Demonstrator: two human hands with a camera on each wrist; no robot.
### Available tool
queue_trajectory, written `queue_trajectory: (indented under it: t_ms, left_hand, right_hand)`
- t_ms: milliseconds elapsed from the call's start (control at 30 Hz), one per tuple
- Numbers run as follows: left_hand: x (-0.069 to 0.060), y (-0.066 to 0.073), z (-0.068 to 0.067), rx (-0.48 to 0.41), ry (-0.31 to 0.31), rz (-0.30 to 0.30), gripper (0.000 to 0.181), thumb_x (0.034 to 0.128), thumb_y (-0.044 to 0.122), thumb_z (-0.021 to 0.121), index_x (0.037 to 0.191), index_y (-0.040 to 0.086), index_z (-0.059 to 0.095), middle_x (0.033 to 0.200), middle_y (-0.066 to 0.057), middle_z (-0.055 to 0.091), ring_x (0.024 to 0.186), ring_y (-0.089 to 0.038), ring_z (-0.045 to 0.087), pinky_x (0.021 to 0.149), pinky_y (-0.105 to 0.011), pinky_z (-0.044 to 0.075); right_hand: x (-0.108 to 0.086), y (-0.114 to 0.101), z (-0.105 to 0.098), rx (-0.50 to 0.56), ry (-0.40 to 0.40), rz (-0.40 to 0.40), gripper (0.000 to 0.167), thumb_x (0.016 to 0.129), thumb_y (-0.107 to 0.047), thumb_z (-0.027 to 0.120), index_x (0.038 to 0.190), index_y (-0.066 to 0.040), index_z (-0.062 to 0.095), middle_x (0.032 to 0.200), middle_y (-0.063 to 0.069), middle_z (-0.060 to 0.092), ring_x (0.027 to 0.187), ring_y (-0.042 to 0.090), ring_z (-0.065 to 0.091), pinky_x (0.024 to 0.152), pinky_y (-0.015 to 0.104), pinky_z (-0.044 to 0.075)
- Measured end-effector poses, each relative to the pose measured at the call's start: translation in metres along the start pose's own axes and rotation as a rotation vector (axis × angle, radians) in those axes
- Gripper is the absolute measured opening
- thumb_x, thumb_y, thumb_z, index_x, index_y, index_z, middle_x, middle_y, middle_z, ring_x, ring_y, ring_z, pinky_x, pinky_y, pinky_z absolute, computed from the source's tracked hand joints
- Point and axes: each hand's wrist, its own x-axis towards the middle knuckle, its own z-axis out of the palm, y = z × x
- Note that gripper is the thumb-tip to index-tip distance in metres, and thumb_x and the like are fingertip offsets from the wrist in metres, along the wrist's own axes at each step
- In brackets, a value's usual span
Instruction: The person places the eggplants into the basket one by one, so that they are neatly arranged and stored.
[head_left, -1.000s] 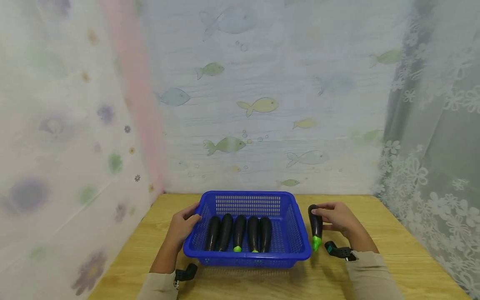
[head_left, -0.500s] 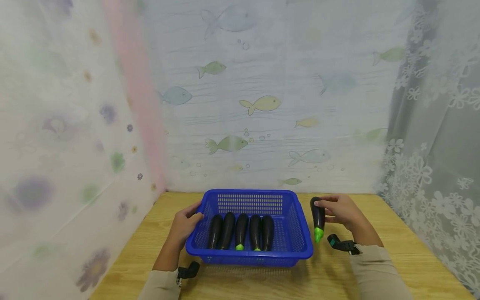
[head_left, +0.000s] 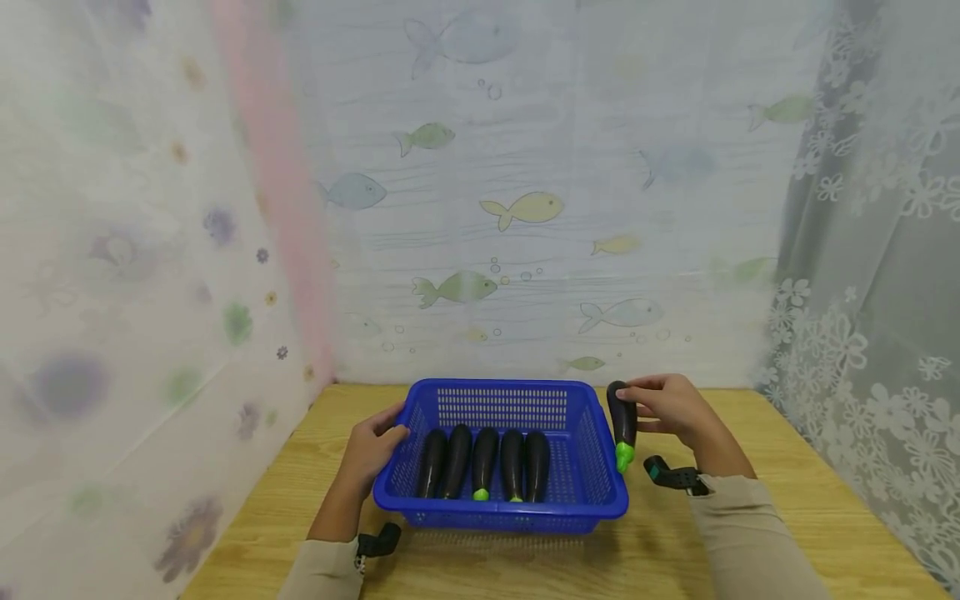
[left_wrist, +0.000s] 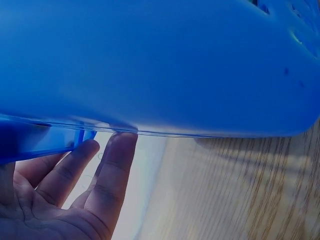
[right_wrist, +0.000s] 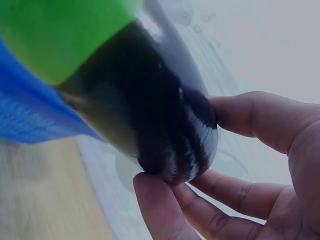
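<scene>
My right hand (head_left: 671, 406) pinches an eggplant (head_left: 623, 425) by its dark rounded end, between thumb and fingers, with the green stem end hanging down. It is raised beside the right rim of a blue plastic basket (head_left: 498, 507). In the right wrist view the eggplant (right_wrist: 145, 100) fills the middle, the green cap toward the camera. Several more eggplants (head_left: 485, 462) lie side by side in the basket's left and middle part. My left hand (head_left: 372, 450) grips the basket's left rim, thumb over the edge; the left wrist view shows its fingers (left_wrist: 112, 180) under the rim.
The basket stands on a wood-grain table (head_left: 495, 575). Behind it hangs a fish-printed curtain (head_left: 540, 250), with a flowered sheet (head_left: 150, 333) to the left and a lace curtain (head_left: 855, 350) to the right. A black camera (head_left: 667, 475) sits on the right wrist.
My right hand has lifted the eggplant off to the basket's right and then brought it left, close to the rim. The left hand keeps its hold on the basket.
</scene>
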Motion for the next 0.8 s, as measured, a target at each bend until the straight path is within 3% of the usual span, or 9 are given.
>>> queue_trajectory:
  t_ms: [333, 467, 533, 700, 800]
  left_hand:
    - [0.001, -0.002, 0.001, 0.001, 0.002, 0.002, 0.057, 0.0980, 0.021, 0.065, 0.153, 0.013, 0.052, 0.153, -0.016, 0.054, 0.136, -0.038, 0.057, 0.110, -0.055, 0.048]
    - [-0.007, 0.015, -0.001, -0.007, -0.021, -0.013, 0.057, 0.0989, 0.016, 0.063, 0.154, 0.008, 0.050, 0.154, -0.019, 0.052, 0.137, -0.041, 0.055, 0.110, -0.056, 0.047]
    - [-0.007, 0.017, -0.001, -0.013, -0.025, -0.019, 0.057, 0.0990, 0.015, 0.063, 0.154, 0.007, 0.049, 0.154, -0.020, 0.051, 0.138, -0.041, 0.054, 0.111, -0.056, 0.046]
    - [0.002, -0.001, 0.001, -0.006, 0.002, -0.007, 0.056, 0.0982, 0.019, 0.065, 0.152, 0.013, 0.053, 0.153, -0.017, 0.054, 0.136, -0.038, 0.057, 0.111, -0.055, 0.047]
    - [0.003, -0.004, 0.001, 0.001, 0.011, -0.005, 0.055, 0.0971, 0.020, 0.066, 0.151, 0.015, 0.055, 0.150, -0.016, 0.057, 0.132, -0.036, 0.060, 0.107, -0.053, 0.051]
  right_hand:
    - [0.009, -0.007, 0.017, -0.016, -0.013, -0.027, 0.069, 0.096, -0.030, 0.074, 0.147, 0.009, 0.049, 0.143, 0.031, 0.055, 0.122, 0.042, 0.065, 0.087, 0.044, 0.062]
    - [0.012, -0.007, 0.024, -0.006, -0.024, -0.037, 0.068, 0.095, -0.029, 0.075, 0.145, 0.009, 0.050, 0.139, 0.030, 0.059, 0.119, 0.040, 0.067, 0.086, 0.045, 0.063]
    - [0.013, -0.007, 0.027, 0.000, -0.030, -0.040, 0.067, 0.094, -0.029, 0.076, 0.145, 0.008, 0.051, 0.137, 0.029, 0.061, 0.115, 0.037, 0.069, 0.087, 0.045, 0.062]
    - [0.015, -0.009, 0.034, 0.003, -0.043, -0.041, 0.067, 0.093, -0.028, 0.077, 0.144, 0.008, 0.052, 0.137, 0.030, 0.061, 0.117, 0.039, 0.068, 0.087, 0.046, 0.062]
    - [0.015, -0.013, 0.039, -0.032, -0.043, -0.040, 0.067, 0.093, -0.029, 0.077, 0.144, 0.008, 0.052, 0.140, 0.030, 0.058, 0.122, 0.044, 0.064, 0.085, 0.045, 0.063]
